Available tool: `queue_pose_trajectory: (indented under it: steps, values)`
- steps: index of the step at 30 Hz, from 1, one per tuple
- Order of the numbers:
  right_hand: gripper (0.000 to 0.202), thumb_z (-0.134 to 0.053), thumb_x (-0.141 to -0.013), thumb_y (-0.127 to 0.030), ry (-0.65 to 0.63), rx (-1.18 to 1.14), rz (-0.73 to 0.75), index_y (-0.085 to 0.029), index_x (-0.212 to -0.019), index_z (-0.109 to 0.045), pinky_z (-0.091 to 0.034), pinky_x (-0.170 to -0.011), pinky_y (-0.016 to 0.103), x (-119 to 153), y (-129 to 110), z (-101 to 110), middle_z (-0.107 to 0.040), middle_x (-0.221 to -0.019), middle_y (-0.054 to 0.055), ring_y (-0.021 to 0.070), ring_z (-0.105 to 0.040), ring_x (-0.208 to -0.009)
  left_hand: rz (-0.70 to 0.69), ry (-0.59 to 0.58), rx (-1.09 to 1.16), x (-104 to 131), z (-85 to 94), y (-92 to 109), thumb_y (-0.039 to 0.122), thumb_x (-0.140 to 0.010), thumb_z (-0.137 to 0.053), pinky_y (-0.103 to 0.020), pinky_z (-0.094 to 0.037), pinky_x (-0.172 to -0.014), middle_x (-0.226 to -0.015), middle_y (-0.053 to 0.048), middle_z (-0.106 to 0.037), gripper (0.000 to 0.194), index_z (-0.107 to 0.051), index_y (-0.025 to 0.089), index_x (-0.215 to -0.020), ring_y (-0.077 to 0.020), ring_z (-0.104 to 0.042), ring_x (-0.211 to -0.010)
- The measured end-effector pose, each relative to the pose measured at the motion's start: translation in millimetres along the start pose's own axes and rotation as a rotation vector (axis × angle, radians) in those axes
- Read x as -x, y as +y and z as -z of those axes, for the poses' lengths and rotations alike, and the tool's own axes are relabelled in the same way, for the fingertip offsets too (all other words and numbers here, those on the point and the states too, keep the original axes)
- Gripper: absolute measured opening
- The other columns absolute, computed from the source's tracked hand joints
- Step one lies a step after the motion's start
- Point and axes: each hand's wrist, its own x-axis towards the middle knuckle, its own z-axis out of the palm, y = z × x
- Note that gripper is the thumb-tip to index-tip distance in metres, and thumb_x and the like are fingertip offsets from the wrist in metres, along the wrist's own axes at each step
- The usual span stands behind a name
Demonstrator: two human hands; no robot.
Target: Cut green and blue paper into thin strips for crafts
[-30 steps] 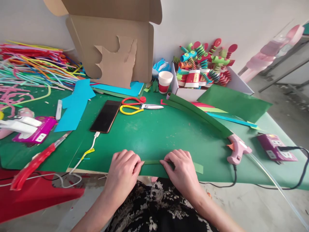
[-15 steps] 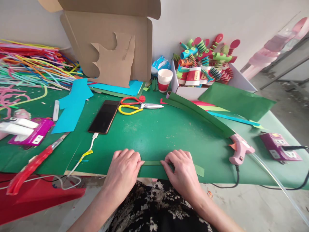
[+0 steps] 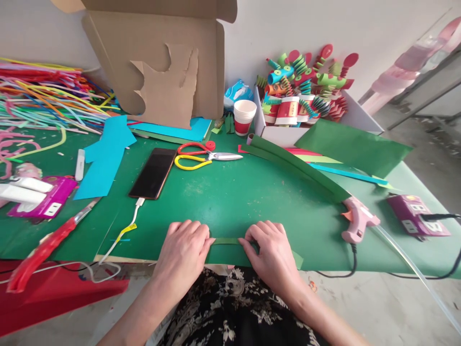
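A narrow green paper strip (image 3: 226, 241) stretches between my two hands close to the table's front edge. My left hand (image 3: 187, 245) pinches its left part between thumb and curled fingers, and my right hand (image 3: 265, 245) pinches it further right. Past my right hand the strip's loose end (image 3: 298, 260) shows on the table. The parts of the strip under my fingers are hidden. Beyond my hands lie scissors (image 3: 194, 156) with one red and one yellow handle, and a dark phone (image 3: 153, 174) plugged into a white cable.
A pink glue gun (image 3: 358, 220) lies at right, beside a purple power socket (image 3: 418, 215). A red-handled knife (image 3: 48, 247) lies at left. Behind stand paper cups (image 3: 244, 117), a box of paper crafts (image 3: 268, 133) and a cardboard box (image 3: 118, 62). Green paper (image 3: 355, 146) lies at right.
Both hands keep their pinch on the strip and have barely moved. The whole view has shifted slightly.
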Motion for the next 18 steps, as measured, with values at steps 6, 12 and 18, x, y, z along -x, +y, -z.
queue_pose_trajectory:
  steps: [6,12,18]
  values:
    - [0.021,-0.066,-0.091,-0.022,-0.087,0.004,0.055,-0.020,-0.074,-0.053,-0.031,-0.071,0.030,-5.3,3.3,7.1,-0.059,-0.071,-0.002,0.0162,-0.050,-0.070,-0.065,-0.016,0.010,-3.1,3.1,-5.7,0.018,-0.094,-0.053,-0.034,-0.029,-0.070,-0.070,0.001,-0.057,0.024,-0.049,0.020,-0.070,-0.0187,-0.047,-0.071]
    - [0.020,-0.067,-0.090,-0.023,-0.117,0.024,0.059,-0.021,-0.074,-0.054,-0.032,-0.071,0.031,-8.1,3.1,9.3,-0.061,-0.071,-0.002,0.0163,-0.052,-0.070,-0.039,0.078,-0.057,-1.4,7.6,-3.7,0.022,-0.092,-0.059,-0.037,-0.035,-0.072,-0.075,-0.001,-0.060,0.016,-0.054,0.020,-0.077,-0.0210,-0.051,-0.076]
    - [0.020,-0.066,-0.090,-0.022,-0.111,0.019,0.048,-0.021,-0.074,-0.053,-0.032,-0.071,0.031,-7.4,1.8,9.6,-0.060,-0.071,-0.001,0.0165,-0.052,-0.070,-0.277,0.489,-0.010,20.1,3.2,11.6,0.011,-0.095,-0.051,-0.041,-0.041,-0.093,-0.102,-0.008,-0.071,0.016,-0.064,0.014,-0.104,-0.0221,-0.059,-0.098]
